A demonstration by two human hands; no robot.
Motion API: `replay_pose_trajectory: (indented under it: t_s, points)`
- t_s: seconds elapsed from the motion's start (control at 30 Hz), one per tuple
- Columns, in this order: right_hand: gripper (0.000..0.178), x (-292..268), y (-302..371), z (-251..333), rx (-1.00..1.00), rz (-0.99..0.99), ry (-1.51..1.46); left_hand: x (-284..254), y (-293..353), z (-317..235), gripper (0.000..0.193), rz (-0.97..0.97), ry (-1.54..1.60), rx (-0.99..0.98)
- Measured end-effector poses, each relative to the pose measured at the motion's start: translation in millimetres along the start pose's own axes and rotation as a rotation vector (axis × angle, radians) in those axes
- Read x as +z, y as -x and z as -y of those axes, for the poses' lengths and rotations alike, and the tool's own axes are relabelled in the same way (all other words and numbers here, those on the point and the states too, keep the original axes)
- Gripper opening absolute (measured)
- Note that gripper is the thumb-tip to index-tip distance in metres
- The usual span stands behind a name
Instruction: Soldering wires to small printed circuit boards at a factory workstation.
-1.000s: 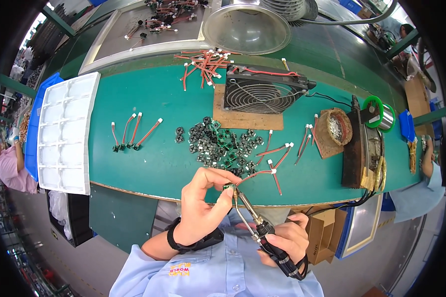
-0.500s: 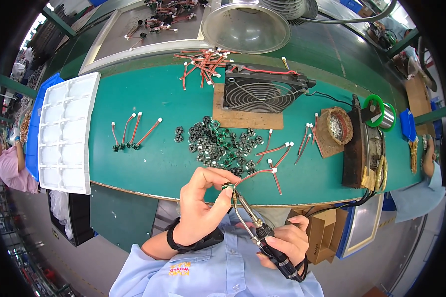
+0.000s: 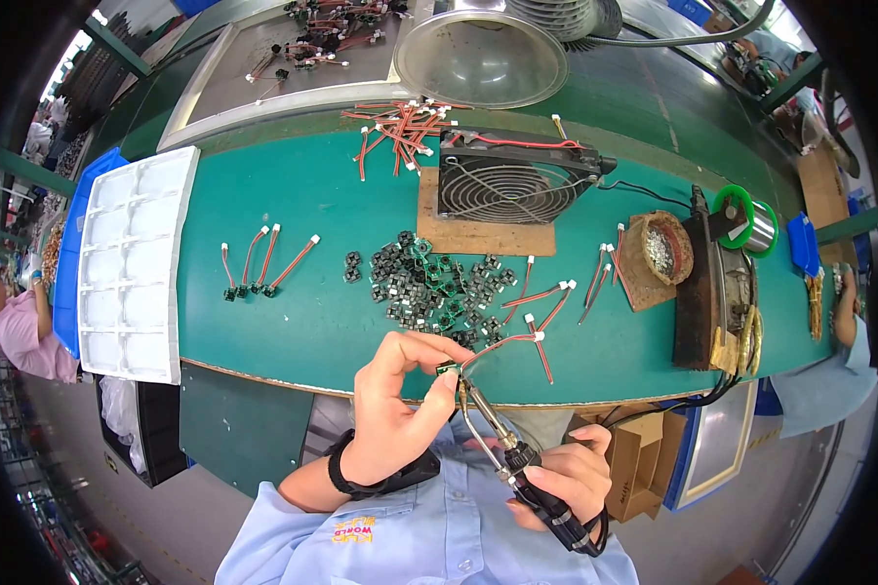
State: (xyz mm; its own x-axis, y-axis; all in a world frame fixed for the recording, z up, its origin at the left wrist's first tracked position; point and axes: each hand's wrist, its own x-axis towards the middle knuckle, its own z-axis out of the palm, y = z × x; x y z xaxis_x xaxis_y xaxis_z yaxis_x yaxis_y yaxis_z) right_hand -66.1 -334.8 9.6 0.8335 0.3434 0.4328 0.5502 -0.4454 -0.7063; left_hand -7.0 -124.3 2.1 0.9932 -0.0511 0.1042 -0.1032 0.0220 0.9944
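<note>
Between thumb and forefinger, my left hand [image 3: 400,405] pinches a small circuit board [image 3: 447,370], green and black, above the table's front edge. A red-and-black wire lead [image 3: 502,341] with a white connector runs from the board to the right. My right hand [image 3: 568,478] is closed round the black handle of a soldering iron [image 3: 502,434]. Its tip, with a thin metal tube beside it, points up at the board's right edge; whether they touch I cannot tell. Just beyond my left hand lies a pile of small black and green boards [image 3: 434,283].
Behind the pile stands a black fan [image 3: 512,180] on a brown board. At right are a round pot [image 3: 658,249], a soldering station [image 3: 707,283] and a green solder spool [image 3: 746,222]. Wired boards [image 3: 251,290] lie at left beside a white tray [image 3: 132,273]. More wire leads [image 3: 400,132] lie behind.
Both hands hold almost the same pose, with the iron's tip still at the board. The view has shifted very slightly.
</note>
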Motion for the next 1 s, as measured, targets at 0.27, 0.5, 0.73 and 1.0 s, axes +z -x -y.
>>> replay_pose_trajectory:
  t_s: [0.27, 0.5, 0.73, 1.0]
  points:
    - [0.046, 4.9, 18.6, -30.9, 0.097, -0.611, -0.036, -2.7, -2.5, -3.8, 0.013, -0.021, 0.195, -0.018]
    - [0.026, -0.4, -6.9, -73.1, 0.502, -0.633, 0.184, -14.0, -2.7, -8.2, 0.011, -0.055, 0.338, -0.102]
    - [0.026, 40.8, -11.2, -55.3, 0.206, -0.451, 0.482, -21.3, 0.5, -6.1, 0.012, -0.207, 0.167, -0.016]
    - [0.030, 21.3, -13.6, -48.9, 0.128, -0.167, 0.698, -27.2, 7.1, -10.3, 0.017, -0.041, -0.103, 0.058]
